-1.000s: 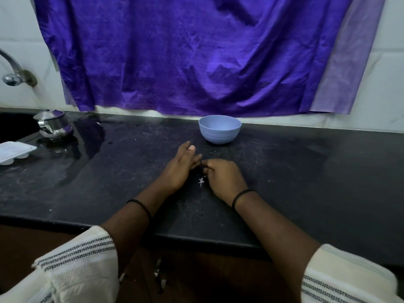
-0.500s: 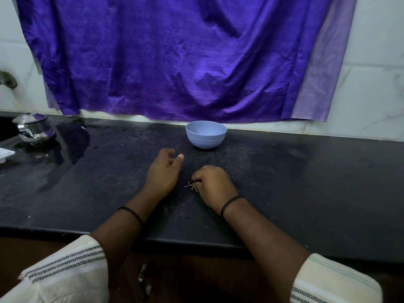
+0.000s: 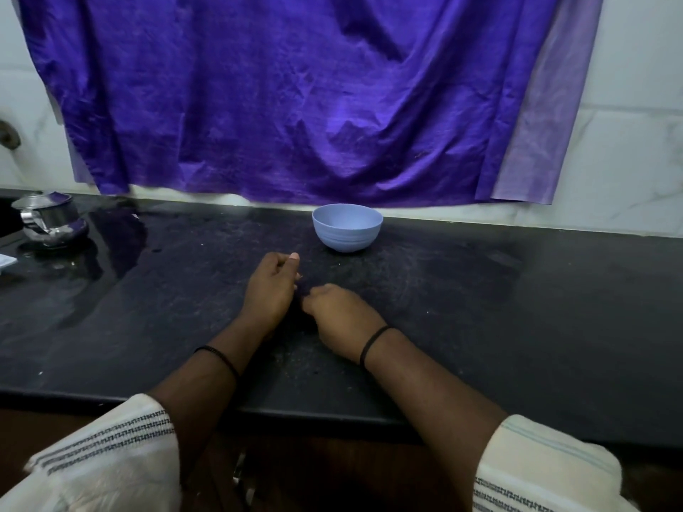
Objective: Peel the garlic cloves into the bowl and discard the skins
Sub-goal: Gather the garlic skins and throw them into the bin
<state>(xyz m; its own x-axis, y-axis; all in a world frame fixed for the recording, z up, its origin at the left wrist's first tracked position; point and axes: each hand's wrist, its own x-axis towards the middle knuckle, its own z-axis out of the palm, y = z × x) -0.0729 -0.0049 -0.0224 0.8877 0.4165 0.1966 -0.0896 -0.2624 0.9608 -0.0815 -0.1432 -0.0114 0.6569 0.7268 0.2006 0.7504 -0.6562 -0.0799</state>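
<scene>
head cam looking down at a black counter [image 3: 517, 327]. nearest to me both hands rest on it, in front of the bowl [image 3: 346, 227]. right hand [image 3: 342, 319] is curled knuckles-up, can't tell if it's holding anything. left hand [image 3: 269, 290] sits just beside it, fingers loosely bent, thumb up, nothing visible in it. no cloves visible. bowl sits near the wall under a purple cloth [image 3: 295, 94]. steel pot [image 3: 48, 223] far left of the bowl.
</scene>
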